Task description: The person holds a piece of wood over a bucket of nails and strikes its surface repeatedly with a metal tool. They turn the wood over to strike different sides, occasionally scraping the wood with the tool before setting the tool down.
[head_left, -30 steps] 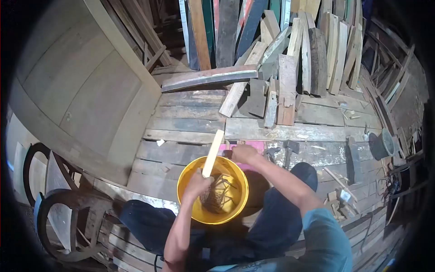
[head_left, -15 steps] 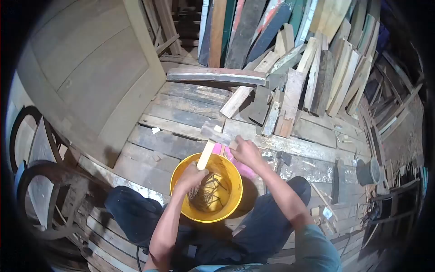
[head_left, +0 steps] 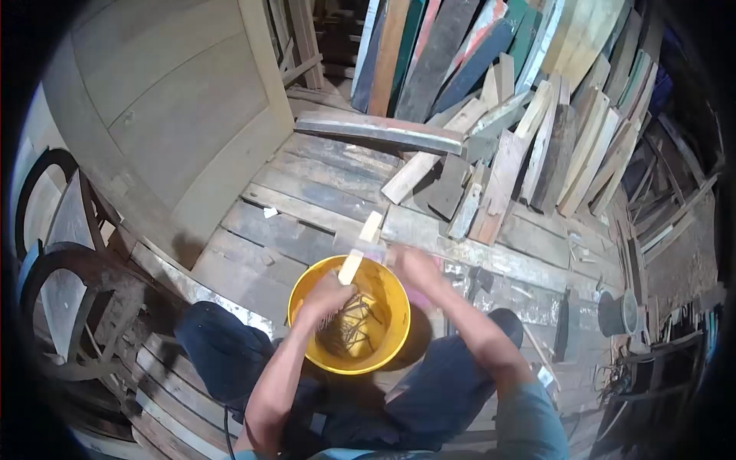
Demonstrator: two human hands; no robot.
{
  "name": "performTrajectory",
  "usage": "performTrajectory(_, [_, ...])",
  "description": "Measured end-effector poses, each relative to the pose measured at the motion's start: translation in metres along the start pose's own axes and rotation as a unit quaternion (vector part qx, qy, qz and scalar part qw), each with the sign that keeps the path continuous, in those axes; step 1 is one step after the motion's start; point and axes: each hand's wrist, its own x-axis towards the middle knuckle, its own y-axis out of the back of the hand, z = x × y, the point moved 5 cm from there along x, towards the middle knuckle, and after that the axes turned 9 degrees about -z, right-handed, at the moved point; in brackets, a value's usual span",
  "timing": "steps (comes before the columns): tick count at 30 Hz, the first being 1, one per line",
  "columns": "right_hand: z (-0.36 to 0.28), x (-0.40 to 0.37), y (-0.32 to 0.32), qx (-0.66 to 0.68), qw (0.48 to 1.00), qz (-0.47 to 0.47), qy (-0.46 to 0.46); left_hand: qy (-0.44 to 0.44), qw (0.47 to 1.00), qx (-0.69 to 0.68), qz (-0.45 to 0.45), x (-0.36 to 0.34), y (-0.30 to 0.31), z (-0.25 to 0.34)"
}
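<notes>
Two hands over bucket [head_left: 381,360]: left hand [head_left: 326,294] clenches stick [head_left: 361,245], right hand [head_left: 415,265] blurred, fingers unclear.

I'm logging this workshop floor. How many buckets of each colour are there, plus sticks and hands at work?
Round yellow plastic bucket: 1
Dark grey bucket at the right: 1
Pale flat wooden stick: 1
Hands: 2 (left hand grips the stick; right hand blurred beside it)
Total: 5
Bent metal pieces in the yellow bucket: too tangled to count.
</notes>
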Motion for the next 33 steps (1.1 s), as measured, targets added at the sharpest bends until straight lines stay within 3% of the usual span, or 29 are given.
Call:
performTrajectory(2, [0.034,0.030,0.000,0.075,0.995,0.035,-0.057,-0.006,1.000,0.012,0.006,0.003,0.006,0.003])
performTrajectory(5, [0.021,0.028,0.012,0.168,0.981,-0.022,-0.096,0.045,0.999,-0.006,-0.017,-0.014,0.012,0.021])
performTrajectory(8, [0.033,0.014,0.010,0.166,0.985,0.048,-0.024,0.018,1.000,0.003,-0.005,0.007,0.005,-0.003])
performTrajectory(10, [0.023,0.006,0.022,0.186,0.982,-0.016,-0.030,0.018,0.998,0.062,0.027,0.006,0.009,0.001])
performTrajectory(12, [0.022,0.005,0.024,0.191,0.979,-0.051,-0.038,0.037,0.999,0.028,-0.005,0.001,0.009,0.004])
performTrajectory(16, [0.019,0.003,0.026,0.111,0.989,0.018,-0.096,0.057,0.998,0.010,-0.023,-0.004,0.010,0.011])
performTrajectory(17, [0.015,0.001,0.021,0.164,0.980,-0.028,-0.113,0.068,0.997,-0.006,-0.040,-0.007,0.011,0.015])
performTrajectory(20, [-0.017,-0.018,0.006,0.025,0.997,-0.071,0.029,0.044,0.998,0.003,-0.042,-0.006,0.014,0.013])
performTrajectory(21, [-0.025,-0.021,0.001,0.000,0.994,-0.044,0.103,0.028,0.999,0.014,-0.032,-0.004,0.015,0.011])
performTrajectory(22, [-0.018,-0.015,0.002,0.001,0.996,-0.026,0.085,-0.013,0.997,0.072,0.018,-0.004,0.016,0.012])
performTrajectory(24, [-0.001,-0.005,0.009,0.009,0.999,0.005,0.031,0.048,0.999,-0.014,-0.013,-0.001,0.008,0.006])
performTrajectory(25, [0.016,0.009,0.015,-0.004,0.998,0.010,-0.062,0.051,0.998,-0.015,-0.030,-0.001,0.006,0.006])
performTrajectory(26, [0.025,0.013,0.026,0.013,0.995,0.052,-0.081,0.050,0.998,-0.017,-0.044,0.002,0.009,0.007])
performTrajectory(31, [0.017,0.004,0.036,-0.005,0.996,0.055,-0.066,0.020,0.999,0.025,0.009,0.000,0.012,0.006])
performTrajectory(33, [0.013,-0.002,0.044,0.052,0.994,0.032,-0.094,0.035,0.999,0.002,-0.007,-0.004,0.014,0.013])
